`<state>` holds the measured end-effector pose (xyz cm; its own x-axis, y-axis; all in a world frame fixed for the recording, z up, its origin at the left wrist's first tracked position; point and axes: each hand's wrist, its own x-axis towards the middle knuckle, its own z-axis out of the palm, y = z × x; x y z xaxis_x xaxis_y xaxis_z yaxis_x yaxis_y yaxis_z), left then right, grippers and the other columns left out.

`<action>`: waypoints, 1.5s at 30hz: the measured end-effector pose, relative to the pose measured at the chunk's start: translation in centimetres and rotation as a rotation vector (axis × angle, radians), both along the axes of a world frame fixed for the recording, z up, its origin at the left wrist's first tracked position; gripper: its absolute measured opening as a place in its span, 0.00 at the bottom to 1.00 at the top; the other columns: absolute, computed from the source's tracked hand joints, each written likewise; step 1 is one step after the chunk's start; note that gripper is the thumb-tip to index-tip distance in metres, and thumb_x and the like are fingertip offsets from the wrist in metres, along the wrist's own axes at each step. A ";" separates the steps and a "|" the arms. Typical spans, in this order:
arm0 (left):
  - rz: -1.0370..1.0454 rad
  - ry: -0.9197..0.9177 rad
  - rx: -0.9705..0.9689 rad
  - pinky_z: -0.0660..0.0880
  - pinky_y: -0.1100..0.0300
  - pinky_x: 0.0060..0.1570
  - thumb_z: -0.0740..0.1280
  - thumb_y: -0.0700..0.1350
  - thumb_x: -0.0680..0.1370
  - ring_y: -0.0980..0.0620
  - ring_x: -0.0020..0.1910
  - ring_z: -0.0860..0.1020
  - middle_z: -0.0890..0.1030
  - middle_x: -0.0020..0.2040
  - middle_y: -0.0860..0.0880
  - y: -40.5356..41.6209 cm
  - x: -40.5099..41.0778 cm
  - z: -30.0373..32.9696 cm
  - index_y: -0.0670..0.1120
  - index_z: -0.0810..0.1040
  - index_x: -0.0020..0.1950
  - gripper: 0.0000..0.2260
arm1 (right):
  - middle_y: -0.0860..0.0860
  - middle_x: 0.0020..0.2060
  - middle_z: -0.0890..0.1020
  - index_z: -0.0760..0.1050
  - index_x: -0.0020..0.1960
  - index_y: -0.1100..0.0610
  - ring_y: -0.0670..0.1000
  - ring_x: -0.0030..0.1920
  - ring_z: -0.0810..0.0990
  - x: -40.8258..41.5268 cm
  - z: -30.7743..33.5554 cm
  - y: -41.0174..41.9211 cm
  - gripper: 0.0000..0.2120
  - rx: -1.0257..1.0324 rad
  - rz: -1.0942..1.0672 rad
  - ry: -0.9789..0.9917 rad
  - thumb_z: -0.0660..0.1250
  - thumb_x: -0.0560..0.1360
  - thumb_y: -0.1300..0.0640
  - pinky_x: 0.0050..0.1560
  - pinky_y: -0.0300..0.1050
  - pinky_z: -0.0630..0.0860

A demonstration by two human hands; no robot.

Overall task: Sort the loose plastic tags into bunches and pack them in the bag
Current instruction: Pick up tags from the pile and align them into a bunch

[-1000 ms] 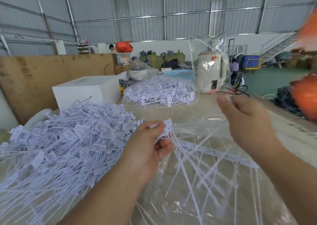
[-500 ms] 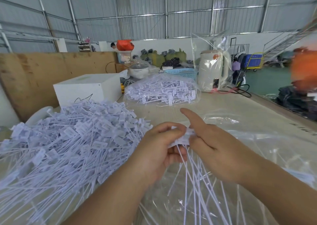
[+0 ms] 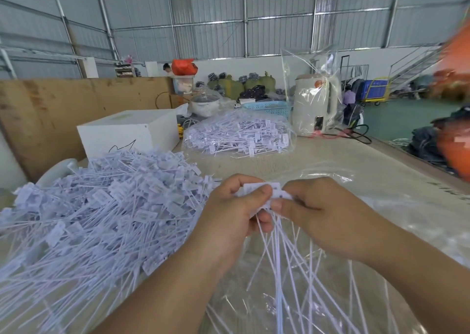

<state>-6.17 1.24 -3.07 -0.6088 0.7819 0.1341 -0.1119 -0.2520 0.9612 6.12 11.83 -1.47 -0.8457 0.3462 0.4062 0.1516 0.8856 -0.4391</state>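
Left hand (image 3: 236, 206) | right hand (image 3: 318, 216) | both pinch tag bunch (image 3: 276, 193) over bag (image 3: 381, 206)

Counted on the bench: two hands — left hand (image 3: 235, 207), right hand (image 3: 323, 215). One loose heap of tags (image 3: 96, 206); one packed bag of tags (image 3: 239, 136). One white box (image 3: 129, 135), one kettle (image 3: 314, 104), one blue basket (image 3: 269, 107) — tags themselves too many to count.

Left of my grip lies the tag pile (image 3: 96, 206); behind it a filled bag (image 3: 239, 135); under it an open bag (image 3: 330, 295).
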 end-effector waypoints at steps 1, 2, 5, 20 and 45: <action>0.000 -0.052 0.026 0.74 0.63 0.26 0.70 0.38 0.76 0.54 0.25 0.74 0.79 0.33 0.45 0.1 0.2 0.2 0.44 0.80 0.42 0.04 | 0.40 0.25 0.73 0.69 0.34 0.52 0.45 0.26 0.70 -0.1 0.0 -0.3 0.16 0.020 -0.023 0.032 0.62 0.78 0.46 0.28 0.39 0.63; -0.002 -0.105 0.051 0.73 0.64 0.25 0.69 0.37 0.77 0.54 0.24 0.74 0.79 0.32 0.46 0.1 0.4 0.3 0.44 0.79 0.43 0.04 | 0.43 0.24 0.72 0.70 0.35 0.52 0.46 0.26 0.70 -0.3 -0.1 -0.6 0.15 0.039 -0.047 0.072 0.62 0.77 0.46 0.28 0.39 0.62; 0.021 -0.274 0.089 0.74 0.64 0.24 0.66 0.37 0.79 0.56 0.23 0.73 0.79 0.29 0.48 0.1 0.3 0.6 0.43 0.77 0.45 0.03 | 0.42 0.24 0.74 0.71 0.39 0.49 0.44 0.25 0.71 -0.5 0.2 -0.9 0.10 0.055 -0.157 0.293 0.62 0.78 0.49 0.26 0.37 0.63; -0.031 0.332 -0.212 0.72 0.66 0.28 0.70 0.41 0.74 0.52 0.29 0.80 0.82 0.31 0.48 -0.5 0.4 0.0 0.51 0.80 0.45 0.05 | 0.39 0.56 0.59 0.24 0.71 0.39 0.41 0.40 0.67 -0.7 -1.3 -2.0 0.51 0.259 -0.038 -0.138 0.52 0.62 0.25 0.33 0.32 0.63; 0.059 0.236 -0.025 0.71 0.63 0.24 0.78 0.42 0.68 0.49 0.22 0.75 0.80 0.30 0.44 -0.6 -0.4 0.0 0.49 0.83 0.43 0.08 | 0.46 0.24 0.68 0.63 0.31 0.54 0.45 0.26 0.65 0.7 0.0 0.5 0.22 -0.039 -0.012 -0.053 0.59 0.78 0.42 0.30 0.41 0.62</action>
